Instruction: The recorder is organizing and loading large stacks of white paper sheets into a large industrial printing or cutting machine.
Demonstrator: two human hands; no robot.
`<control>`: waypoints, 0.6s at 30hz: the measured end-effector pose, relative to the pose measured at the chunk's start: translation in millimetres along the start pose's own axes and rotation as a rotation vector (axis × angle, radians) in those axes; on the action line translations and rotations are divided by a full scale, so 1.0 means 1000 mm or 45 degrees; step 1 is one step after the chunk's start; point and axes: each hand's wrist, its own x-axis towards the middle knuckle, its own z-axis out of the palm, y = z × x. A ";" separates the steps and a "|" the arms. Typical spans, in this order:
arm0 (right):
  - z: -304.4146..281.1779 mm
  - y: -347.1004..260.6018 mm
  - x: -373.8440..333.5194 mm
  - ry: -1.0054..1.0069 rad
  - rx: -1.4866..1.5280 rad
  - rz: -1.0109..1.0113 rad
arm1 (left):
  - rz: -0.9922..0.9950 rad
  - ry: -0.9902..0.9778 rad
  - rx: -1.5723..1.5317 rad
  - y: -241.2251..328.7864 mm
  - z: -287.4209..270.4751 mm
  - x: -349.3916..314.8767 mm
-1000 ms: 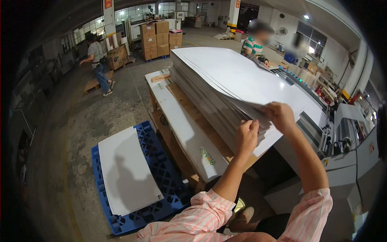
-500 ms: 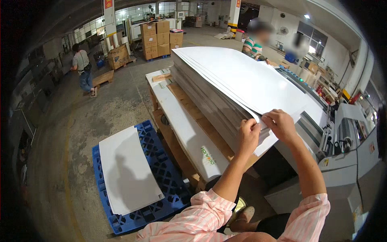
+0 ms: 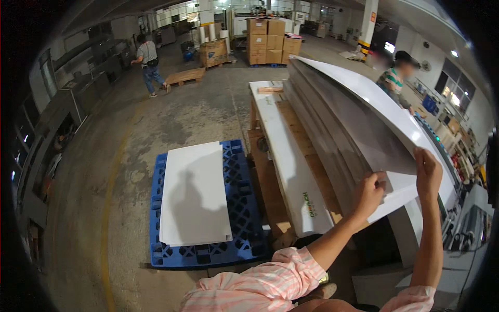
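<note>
My right hand [image 3: 429,171] is raised at the near corner of a large white sheet [image 3: 358,86], pinching its edge. The sheet bows upward, and a dark gap shows beneath it. Under it stands a tall stack of large sheets [image 3: 325,130], its layered side facing left. At the near corner of that stack, my left hand [image 3: 370,197] is closed with curled fingers against the sheet edges. Whatever lies between those fingers is hidden.
A blue plastic pallet [image 3: 244,208] at the left bears a low pile of white sheets [image 3: 195,192]. A wrapped board [image 3: 291,166] lies along the stack. Grey machinery [image 3: 470,223] stands to the right. Cartons [image 3: 266,41] and two people, one walking [image 3: 149,60], are farther off.
My right hand has risen and moved right, lifting the sheet's near corner off the stack. My left hand has stayed by the stack's corner. The view has swung left.
</note>
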 end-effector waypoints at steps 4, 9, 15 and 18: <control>0.012 0.008 -0.030 -0.250 -0.204 -0.243 | 0.117 0.068 0.106 0.010 0.002 0.000; 0.020 0.012 -0.040 -0.392 -0.342 -0.218 | 0.016 0.023 -0.062 0.014 -0.005 0.000; 0.021 -0.014 -0.043 -0.333 -0.134 -0.106 | -0.215 0.068 -0.682 0.010 -0.005 0.002; 0.022 -0.011 -0.039 -0.371 -0.093 -0.113 | -0.229 0.005 -0.694 0.001 -0.006 0.004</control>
